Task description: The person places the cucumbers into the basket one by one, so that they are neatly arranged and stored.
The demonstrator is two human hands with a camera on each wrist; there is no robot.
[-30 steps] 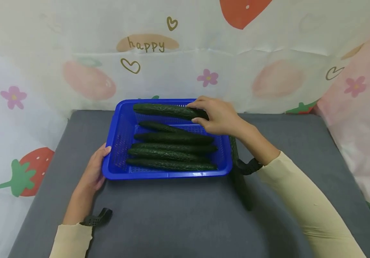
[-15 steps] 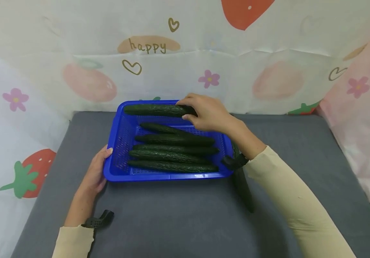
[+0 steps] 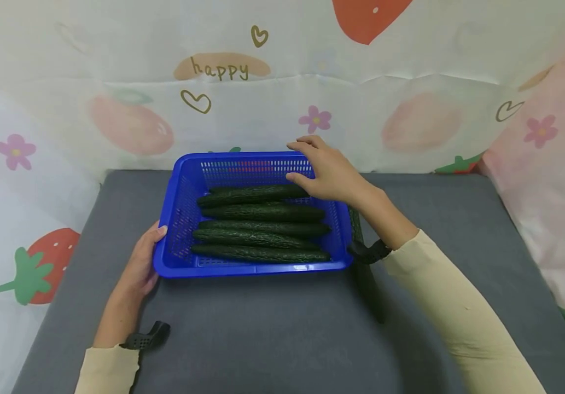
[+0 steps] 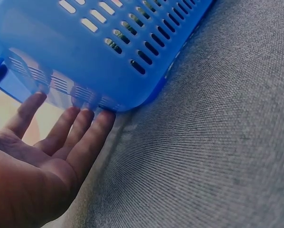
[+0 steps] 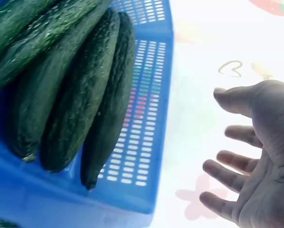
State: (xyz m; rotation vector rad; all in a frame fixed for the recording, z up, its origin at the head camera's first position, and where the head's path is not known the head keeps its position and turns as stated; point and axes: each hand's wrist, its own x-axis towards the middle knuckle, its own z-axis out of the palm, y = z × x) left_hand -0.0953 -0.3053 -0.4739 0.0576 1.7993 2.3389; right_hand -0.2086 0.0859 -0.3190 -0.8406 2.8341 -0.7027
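Observation:
A blue plastic basket (image 3: pixel 252 268) with slotted walls holds several dark green cucumbers (image 3: pixel 260 254) lying lengthwise. The rearmost cucumber (image 3: pixel 250 195) lies near the back wall, partly over another. My left hand (image 3: pixel 144 257) holds the basket's left end, thumb on the rim; in the left wrist view its fingers (image 4: pixel 92 137) press against the outer wall. Above the basket's back right corner, my right hand (image 3: pixel 331 172) is spread with nothing in it. The right wrist view shows that palm (image 5: pixel 270 175) apart from the basket (image 5: pixel 154 156).
Outside the basket's right end, one more cucumber (image 3: pixel 368 290) lies on the grey cloth-covered table (image 3: pixel 262 339), partly hidden by the right wrist's black strap (image 3: pixel 371 251). A printed white curtain (image 3: pixel 351 93) hangs directly behind the table.
My right hand has moved a cucumber left over the basket's back, let it go there, then shifted back right with fingers spread. My left hand stays on the basket.

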